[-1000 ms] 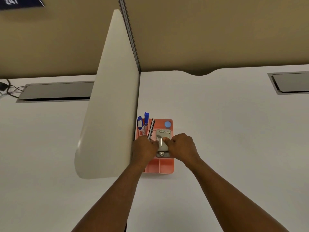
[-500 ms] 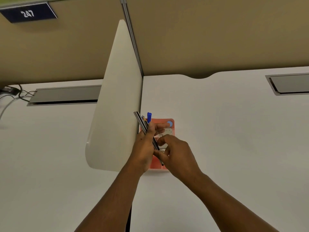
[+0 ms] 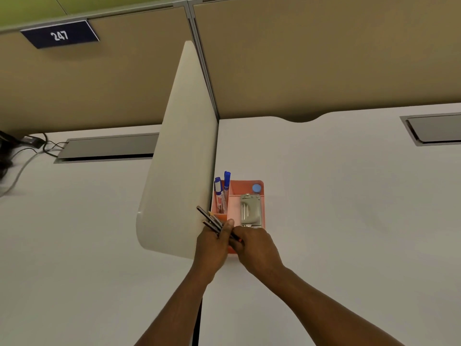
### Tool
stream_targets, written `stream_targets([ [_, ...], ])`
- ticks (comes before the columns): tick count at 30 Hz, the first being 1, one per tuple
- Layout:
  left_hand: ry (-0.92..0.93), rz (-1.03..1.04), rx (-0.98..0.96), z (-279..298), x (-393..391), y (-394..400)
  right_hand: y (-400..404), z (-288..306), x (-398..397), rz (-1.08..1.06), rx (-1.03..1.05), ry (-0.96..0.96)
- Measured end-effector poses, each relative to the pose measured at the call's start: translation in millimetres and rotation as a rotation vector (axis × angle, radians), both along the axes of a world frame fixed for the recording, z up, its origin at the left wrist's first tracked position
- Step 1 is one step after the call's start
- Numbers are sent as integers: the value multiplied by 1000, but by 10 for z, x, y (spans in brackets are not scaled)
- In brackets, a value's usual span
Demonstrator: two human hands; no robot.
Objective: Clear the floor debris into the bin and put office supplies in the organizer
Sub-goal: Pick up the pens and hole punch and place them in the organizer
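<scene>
Pencils (image 3: 210, 219), a small dark bundle of them, are held just at the near left corner of the pink organizer (image 3: 259, 184), which sits on the white desk (image 3: 349, 208) hard against the cream divider panel (image 3: 179, 158). The left hand (image 3: 212, 245) has its fingers curled round the bundle with the thumb laid over it; the pencil ends stick up and to the left, slanting toward the divider. The right hand (image 3: 254, 245) is closed on the lower ends of the same bundle, seemingly pinching them, though exactly which fingers touch is hard to tell.

Inside the organizer, two blue-capped markers (image 3: 222, 193) stand in the tall left slot, a grey metal stapler-like tool (image 3: 250, 211) lies flat in the wide middle compartment, and a small blue round thing (image 3: 256, 188) sits in the far right corner.

By my reading, the step in hand is the supplies half of the task: the pencils are being gathered and squared up before going into a slot. No bin or floor debris shows here, so how far that half has got cannot be judged.

The next move likely calls for tipping the bundle more upright and steering it into the narrow slot beside the markers or the small compartment in front of it, keeping the tips clear of the divider and of the markers so nothing is knocked over.
</scene>
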State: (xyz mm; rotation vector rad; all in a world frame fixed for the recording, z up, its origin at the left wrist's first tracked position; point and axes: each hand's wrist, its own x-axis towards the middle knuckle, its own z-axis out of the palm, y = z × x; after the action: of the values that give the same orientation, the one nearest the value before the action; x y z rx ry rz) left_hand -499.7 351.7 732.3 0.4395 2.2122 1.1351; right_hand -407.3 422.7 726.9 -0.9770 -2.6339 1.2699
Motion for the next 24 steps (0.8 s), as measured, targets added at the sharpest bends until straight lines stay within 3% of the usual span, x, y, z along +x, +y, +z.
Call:
stream_targets([
  [7, 107, 35, -107, -41, -64, -70, 5, -83, -58, 92, 55, -91],
  [11, 39, 47, -207, -128, -57, -67, 22, -189, -25, 194, 139, -272],
  [16, -92, 74, -171, -197, -102, -112, -1, -252, -84, 175, 169, -301],
  [24, -1, 8, -250, -169, -103, -87, 27, -273, -113, 192, 260, -393],
])
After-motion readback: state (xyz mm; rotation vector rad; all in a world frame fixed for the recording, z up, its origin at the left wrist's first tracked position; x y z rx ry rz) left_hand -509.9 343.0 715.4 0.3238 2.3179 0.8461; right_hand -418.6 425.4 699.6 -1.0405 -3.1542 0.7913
